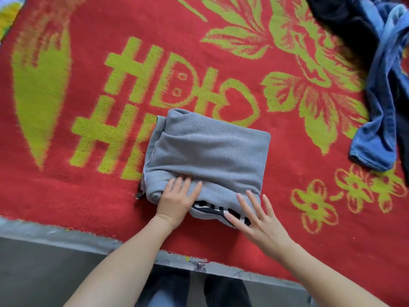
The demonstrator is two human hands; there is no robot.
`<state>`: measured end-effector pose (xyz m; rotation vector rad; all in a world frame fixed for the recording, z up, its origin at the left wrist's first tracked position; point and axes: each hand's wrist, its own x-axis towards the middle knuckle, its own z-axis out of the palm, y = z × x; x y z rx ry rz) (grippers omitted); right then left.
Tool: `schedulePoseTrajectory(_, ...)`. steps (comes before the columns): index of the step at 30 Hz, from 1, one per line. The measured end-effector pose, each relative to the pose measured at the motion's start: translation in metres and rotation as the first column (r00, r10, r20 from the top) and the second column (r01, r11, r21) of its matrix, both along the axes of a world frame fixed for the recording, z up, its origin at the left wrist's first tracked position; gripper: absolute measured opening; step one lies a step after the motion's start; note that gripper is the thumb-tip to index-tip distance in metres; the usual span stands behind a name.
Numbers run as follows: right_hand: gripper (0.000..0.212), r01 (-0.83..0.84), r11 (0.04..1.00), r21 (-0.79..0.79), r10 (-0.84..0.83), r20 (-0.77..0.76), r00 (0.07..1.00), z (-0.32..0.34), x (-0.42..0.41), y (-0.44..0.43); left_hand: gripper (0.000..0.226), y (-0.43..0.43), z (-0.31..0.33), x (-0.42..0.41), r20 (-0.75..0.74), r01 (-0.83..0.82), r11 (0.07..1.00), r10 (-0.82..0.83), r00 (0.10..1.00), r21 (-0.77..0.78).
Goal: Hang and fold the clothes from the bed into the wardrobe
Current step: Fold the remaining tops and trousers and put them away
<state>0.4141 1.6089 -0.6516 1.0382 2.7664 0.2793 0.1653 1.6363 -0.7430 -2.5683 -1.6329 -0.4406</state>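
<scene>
Sweater (205,151) lies folded on the bed (66,196); our left hand (177,200) and right hand (259,220) press flat, fingers straight, to set creases.

Bed (66,231): red blanket (66,196) with green pattern covers it.
Centre: folded grey garment (205,151).
2 o'clock: blue jeans (380,103), dark garment (338,25), touching.

Bed (66,235): grey edge with small printed motifs, near side.
Blanket (66,196): red with yellow-green flowers, leaves and characters, spread over the bed.
Floor (44,273): dark grey, beside the bed.
Light: soft, even.
</scene>
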Motion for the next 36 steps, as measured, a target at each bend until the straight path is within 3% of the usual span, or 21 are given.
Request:
schedulePoseTrajectory(3, 0.064, 0.023, 0.998, 0.062, -0.017, -0.094, 0.995, -0.034, -0.029, -0.023, 0.034, 0.007, 0.005, -0.002, 0.011, 0.059, 0.998, -0.059, 0.998, 0.004)
schedulePoseTrajectory(8, 0.034, 0.244, 0.96, 0.139, -0.207, -0.235, 0.95, -0.047, -0.044, 0.018, 0.036, 0.016, 0.019, -0.007, 0.064, 0.113, 0.993, -0.111, 0.992, -0.029)
schedulePoseTrajectory(12, 0.045, 0.108, 0.98, 0.17, -0.066, -0.236, 0.969, -0.039, -0.035, 0.026, 0.042, 0.008, 0.021, -0.012, 0.07, 0.111, 0.993, -0.113, 0.991, 0.033)
schedulePoseTrajectory(15, 0.052, 0.05, 0.987, 0.149, -0.016, -0.222, 0.975, -0.022, -0.035, 0.03, 0.052, -0.009, 0.008, -0.028, -0.029, 0.106, 0.989, -0.104, 0.994, 0.103)
schedulePoseTrajectory(20, 0.046, -0.05, 0.984, 0.17, 0.089, -0.226, 0.97, -0.003, -0.037, 0.043, 0.042, 0.008, -0.002, -0.037, -0.05, 0.042, 0.977, -0.032, 0.998, 0.208)
schedulePoseTrajectory(24, 0.038, -0.059, 0.978, 0.201, 0.105, -0.227, 0.968, 0.008, -0.038, 0.057, 0.042, 0.037, 0.009, -0.037, -0.028, 0.123, 0.968, -0.12, 0.992, 0.217)
schedulePoseTrajectory(31, 0.04, -0.165, 0.953, 0.254, 0.219, -0.2, 0.955, 0.047, -0.033, 0.064, 0.041, 0.027, 0.065, -0.044, 0.025, 0.099, 0.969, -0.108, 0.994, 0.226)
schedulePoseTrajectory(36, 0.039, -0.266, 0.923, 0.277, 0.334, -0.237, 0.912, 0.104, -0.049, 0.059, 0.045, -0.01, 0.138, -0.06, -0.009, -0.017, 0.973, 0.02, 1.0, 0.232)
